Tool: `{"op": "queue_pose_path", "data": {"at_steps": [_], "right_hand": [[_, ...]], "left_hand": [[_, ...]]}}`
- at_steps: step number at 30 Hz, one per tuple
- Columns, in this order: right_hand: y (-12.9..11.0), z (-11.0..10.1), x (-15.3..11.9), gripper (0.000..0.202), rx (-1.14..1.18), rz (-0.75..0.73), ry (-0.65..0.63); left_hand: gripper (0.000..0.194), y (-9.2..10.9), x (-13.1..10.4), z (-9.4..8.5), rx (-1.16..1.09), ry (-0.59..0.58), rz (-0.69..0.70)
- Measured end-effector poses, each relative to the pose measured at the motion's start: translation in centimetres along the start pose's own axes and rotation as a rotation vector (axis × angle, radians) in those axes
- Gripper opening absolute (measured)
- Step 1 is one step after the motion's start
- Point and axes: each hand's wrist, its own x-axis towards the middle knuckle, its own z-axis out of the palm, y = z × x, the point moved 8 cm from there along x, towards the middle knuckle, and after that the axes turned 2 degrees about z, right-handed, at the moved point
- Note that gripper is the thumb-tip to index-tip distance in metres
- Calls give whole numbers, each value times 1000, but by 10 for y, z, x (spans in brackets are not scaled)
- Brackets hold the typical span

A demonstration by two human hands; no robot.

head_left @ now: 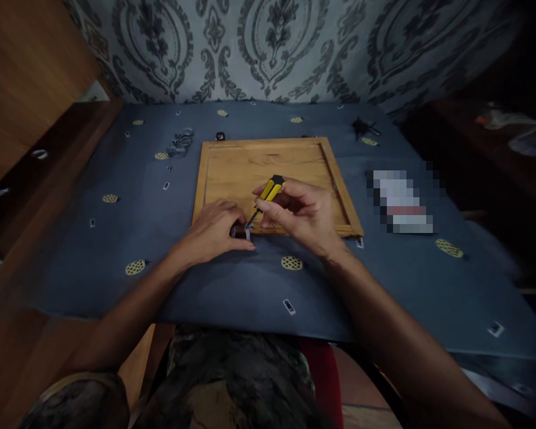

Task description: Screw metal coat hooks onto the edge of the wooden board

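A framed wooden panel (pixel 268 158) lies flat on the cloth-covered table. My right hand (pixel 306 214) grips a yellow and black screwdriver (pixel 270 192) by its handle, tilted with the shaft pointing down and left. The screwdriver's tip meets a small metal piece (pixel 248 231) at the panel's near edge. My left hand (pixel 218 229) rests on the panel's near left corner, thumb and fingers curved around that same metal piece, steadying it. The exact form of the metal piece is partly hidden by the fingers.
Small metal parts (pixel 181 142) lie left of the panel, and a small black object (pixel 220 136) sits behind it. At the back right is a dark tool-like object (pixel 364 127). A blurred-out rectangular item (pixel 404 202) lies to the right. Patterned fabric (pixel 272 47) hangs behind the table.
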Motion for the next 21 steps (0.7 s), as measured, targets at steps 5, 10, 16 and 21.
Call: {"op": "queue_pose_path", "data": {"at_steps": [5, 10, 16, 21], "right_hand": [[-1, 0, -1, 37, -56, -47, 38], [-1, -1, -2, 41, -121, -50, 68], [-3, -1, -4, 39, -160, -84, 94], [-12, -2, -11, 30, -265, -194, 184]], "left_hand": [[39, -1, -1, 1, -3, -7, -3], [41, -1, -1, 1, 16, 6, -2], [42, -3, -1, 2, 19, 12, -1], [42, -3, -1, 2, 5, 20, 20]]}}
